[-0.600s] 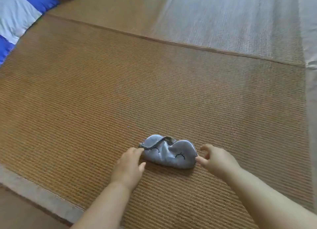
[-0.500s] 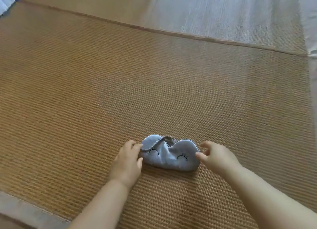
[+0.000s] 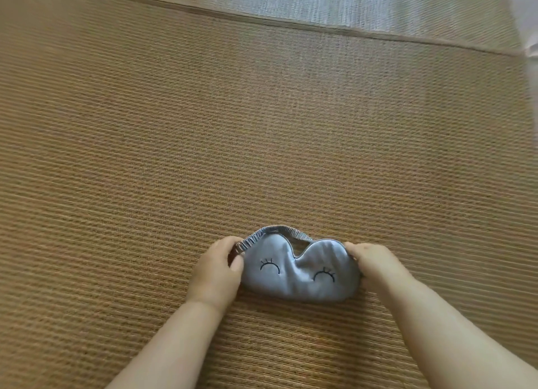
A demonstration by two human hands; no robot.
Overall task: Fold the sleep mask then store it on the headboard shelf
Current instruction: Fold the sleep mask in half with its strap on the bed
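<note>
Sleep mask [image 3: 300, 275] flat, lower centre of frame, on woven mat [image 3: 174, 155], face up. My left hand [image 3: 217, 267] pinches the strap end, right hand [image 3: 375, 265] pinches the opp. edge. Not folded yet. Risk: satin slips while folding, elastic strap [image 3: 276, 232] springs it open.

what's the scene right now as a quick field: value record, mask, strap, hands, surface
mask: blue sleep mask, flat and unfolded, stitched closed-eye side up
strap: gathered elastic strap, arcs along the far edge
left hand: left hand pinches the mask's left end
right hand: right hand grips the right end
surface: woven mat
shelf: not in view
</note>
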